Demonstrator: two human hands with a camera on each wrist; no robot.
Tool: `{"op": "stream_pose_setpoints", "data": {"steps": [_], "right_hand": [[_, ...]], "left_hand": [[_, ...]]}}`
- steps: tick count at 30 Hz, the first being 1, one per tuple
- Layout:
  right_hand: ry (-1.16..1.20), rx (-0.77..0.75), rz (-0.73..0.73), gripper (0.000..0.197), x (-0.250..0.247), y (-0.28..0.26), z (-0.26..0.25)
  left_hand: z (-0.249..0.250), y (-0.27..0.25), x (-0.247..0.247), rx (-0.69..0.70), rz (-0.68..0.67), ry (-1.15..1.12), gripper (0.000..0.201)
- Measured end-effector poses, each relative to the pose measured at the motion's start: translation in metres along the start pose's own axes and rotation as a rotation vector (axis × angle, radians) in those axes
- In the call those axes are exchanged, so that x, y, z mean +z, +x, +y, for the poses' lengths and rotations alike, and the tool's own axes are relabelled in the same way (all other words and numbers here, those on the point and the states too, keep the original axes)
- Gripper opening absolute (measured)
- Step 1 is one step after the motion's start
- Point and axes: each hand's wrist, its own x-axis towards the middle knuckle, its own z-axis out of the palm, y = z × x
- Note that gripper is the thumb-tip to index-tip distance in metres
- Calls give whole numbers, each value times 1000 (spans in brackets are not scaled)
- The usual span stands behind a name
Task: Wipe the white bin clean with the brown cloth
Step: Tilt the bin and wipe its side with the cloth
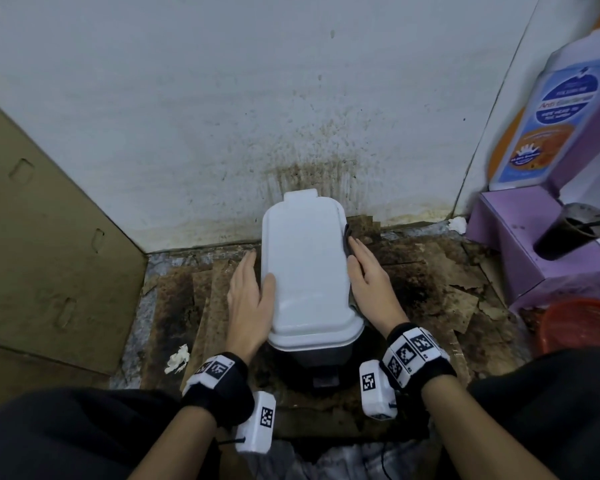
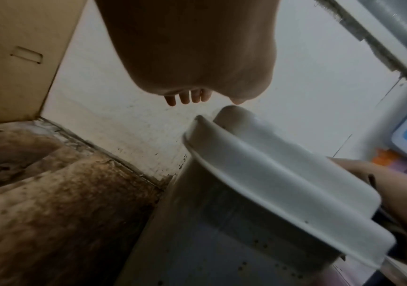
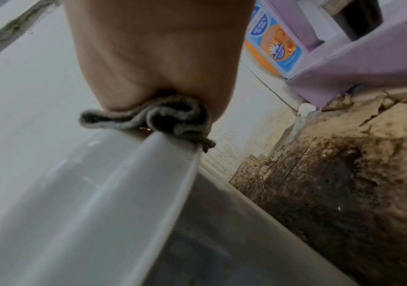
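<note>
**Both hands on the white bin by the stained wall**

The white bin point(image 1: 305, 268) stands on the floor against the wall, its lid down, at the middle of the head view. The left hand point(image 1: 248, 299) lies flat on the bin's side at 9 o'clock, fingers straight and loosely apart, thumb resting on the lid's edge. At 3 o'clock the right hand point(image 1: 369, 275) presses the brown cloth point(image 3: 158, 118) against the lid's rim, fingers straight over it; the cloth bunches in folds under the palm. Stained cardboard sheets point(image 1: 430, 271) cover the floor around the bin. A large cardboard box point(image 1: 49, 254) stands at 9 o'clock, a purple box point(image 1: 541, 251) at 3 o'clock, and a red basket point(image 1: 582, 323) at 4 o'clock.
</note>
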Motion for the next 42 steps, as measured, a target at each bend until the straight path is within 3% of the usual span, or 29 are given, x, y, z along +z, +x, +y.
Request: {"op": "stream_pose_setpoints", "data": {"steps": [5,8,10,13,15,21,26,32,37,42], "right_hand": [[61,53,76,47,-6,-2,-7],[-31,-81,132,47,-2,-3,-21],[-152,-205,70,48,8,2,-29],[-633,-321,-54,50,28,11,-27],[-872,-341,-57,53,35,13,-20],[-992,-451,-24,54,41,-29,-17],[-1103,-469,-62,57,48,-60,-18],[-1020,-395,-43,56,24,-23,-18],[-641,-227,-26,55,21,-8,-15],[-310,-72,-4,54,18,-13,-16]], "left_hand": [[1,-6,3,-99,-132,-139,72],[0,-5,5,-81,-163,-204,76],[-2,-5,7,-55,-183,-237,76],[-4,-4,9,-40,-191,-265,72],[-5,-2,9,-36,-191,-265,70],[-10,1,14,-16,-159,-282,68],[-12,2,14,-23,-162,-294,82],[-11,0,9,-47,-205,-257,85],[-9,-1,10,-64,-192,-264,81],[-4,0,6,-110,-271,-227,70]]}}
